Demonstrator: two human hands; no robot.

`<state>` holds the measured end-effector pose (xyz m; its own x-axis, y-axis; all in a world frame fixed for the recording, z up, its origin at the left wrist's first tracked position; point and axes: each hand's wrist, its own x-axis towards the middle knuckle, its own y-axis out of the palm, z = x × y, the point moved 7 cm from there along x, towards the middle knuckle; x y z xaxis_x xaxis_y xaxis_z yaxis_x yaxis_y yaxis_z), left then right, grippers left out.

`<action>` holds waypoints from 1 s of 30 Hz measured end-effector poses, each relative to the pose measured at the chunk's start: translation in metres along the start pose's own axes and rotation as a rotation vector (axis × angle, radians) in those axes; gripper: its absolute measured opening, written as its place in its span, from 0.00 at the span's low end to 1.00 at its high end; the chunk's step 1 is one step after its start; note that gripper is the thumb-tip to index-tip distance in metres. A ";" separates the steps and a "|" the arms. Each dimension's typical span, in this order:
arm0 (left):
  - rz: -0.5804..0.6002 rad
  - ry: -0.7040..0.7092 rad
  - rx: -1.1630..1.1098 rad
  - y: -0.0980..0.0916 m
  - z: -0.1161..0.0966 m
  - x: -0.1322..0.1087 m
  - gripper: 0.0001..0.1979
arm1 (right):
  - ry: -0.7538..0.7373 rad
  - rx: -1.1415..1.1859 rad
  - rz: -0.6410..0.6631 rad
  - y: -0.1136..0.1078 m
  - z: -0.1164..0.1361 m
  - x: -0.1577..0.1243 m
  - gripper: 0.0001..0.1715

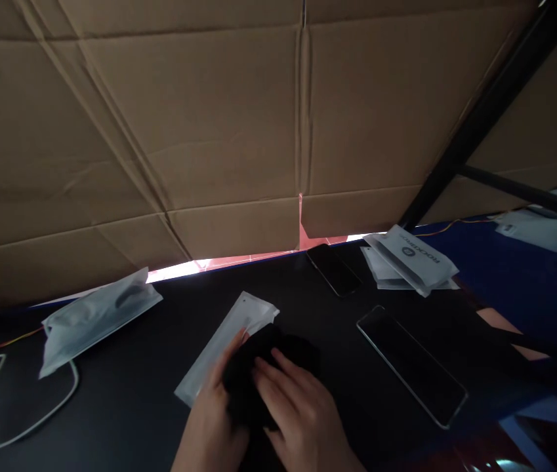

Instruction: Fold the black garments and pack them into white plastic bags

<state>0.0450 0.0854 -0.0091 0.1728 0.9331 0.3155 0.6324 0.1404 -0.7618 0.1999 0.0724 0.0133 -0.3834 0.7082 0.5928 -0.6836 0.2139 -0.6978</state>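
Observation:
My left hand (212, 410) and my right hand (298, 410) meet low in the middle of the view over a black soft object (263, 367), which looks like a dark cloth or pouch. The left fingers curl round its left side; the right fingers lie flat and stretched across its top. Under and beside it lies a long white plastic sleeve (226, 344), reaching up and to the right. The surface is a black table top (135, 367).
Two dark phones lie to the right, a small phone (333, 269) and a larger phone (411, 364). White packets (409, 261) are stacked behind them, and another packet (94, 318) lies left. A white cable (22, 406) loops far left. Cardboard sheets (209, 131) wall off the back.

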 end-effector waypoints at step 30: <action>0.273 0.095 0.244 -0.009 0.021 -0.014 0.32 | -0.335 0.082 0.524 0.037 0.018 0.002 0.26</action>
<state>0.0207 0.0777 -0.0183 0.3867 0.9138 0.1241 0.3570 -0.0243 -0.9338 0.1627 0.0698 -0.0037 -0.8451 0.4531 0.2837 -0.3929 -0.1665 -0.9044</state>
